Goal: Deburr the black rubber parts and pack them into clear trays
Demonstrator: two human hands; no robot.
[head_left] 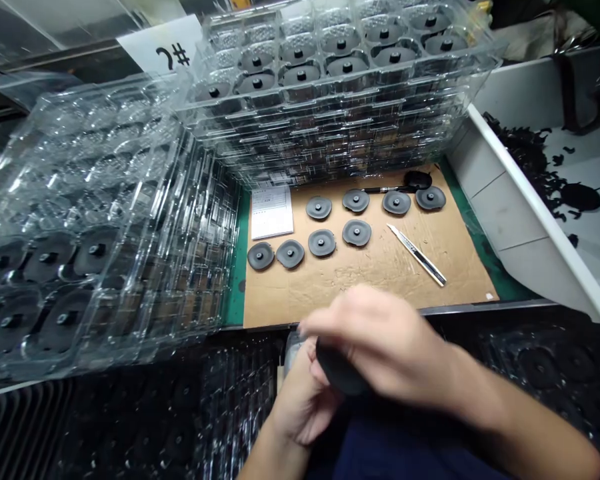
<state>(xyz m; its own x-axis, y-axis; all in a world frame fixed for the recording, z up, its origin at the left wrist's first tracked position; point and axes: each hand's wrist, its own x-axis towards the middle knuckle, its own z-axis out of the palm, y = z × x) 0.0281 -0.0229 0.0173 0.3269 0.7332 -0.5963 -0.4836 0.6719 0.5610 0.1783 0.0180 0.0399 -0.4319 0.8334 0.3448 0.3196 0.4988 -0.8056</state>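
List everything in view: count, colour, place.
Cardboard: one, brown, on green table
Discs: eight, grey, on cardboard
Paper: one, white, cardboard's back left
Knife: one, white, cardboard's right
Pen: one, black, behind discs
Oval thing: one, black, behind rightmost disc
Tray stacks: two, clear, left and back, holding discs
Lower trays: several, dim, bottom corners
Sign: one, white, back left
Bin: one, white, right
Scraps: many, black, in bin
Held piece: one, black, bottom centre
Clothing: dark blue, bottom
Left hand: one, bare, bottom centre
Right hand: one, blurred, over held piece
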